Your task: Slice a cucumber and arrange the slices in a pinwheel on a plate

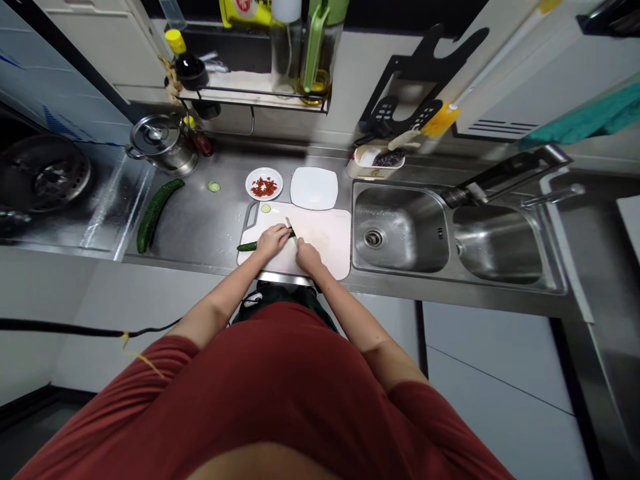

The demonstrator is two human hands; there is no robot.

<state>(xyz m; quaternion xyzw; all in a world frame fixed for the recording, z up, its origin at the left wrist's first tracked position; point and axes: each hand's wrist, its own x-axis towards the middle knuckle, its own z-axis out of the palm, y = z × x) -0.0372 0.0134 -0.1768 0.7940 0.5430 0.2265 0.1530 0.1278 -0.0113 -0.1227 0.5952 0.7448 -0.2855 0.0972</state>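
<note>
My left hand (273,241) is closed over a dark green cucumber (247,247) that lies across the white cutting board (327,243). The cucumber's left end sticks out beyond my fingers. In my right hand (309,256) is a knife (291,227), its blade slanting up and left at the cucumber's right end. A pale cucumber slice (266,208) rests near the board's handle. Behind the board stand a white plate with chopped red pieces (265,184) and a square white plate (314,188).
A whole cucumber (156,213) and a cut piece (214,187) lie on the steel counter to the left. A lidded pot (163,143) stands near the wall. The double sink (400,223) is on the right. Bottles fill a wall shelf (260,99).
</note>
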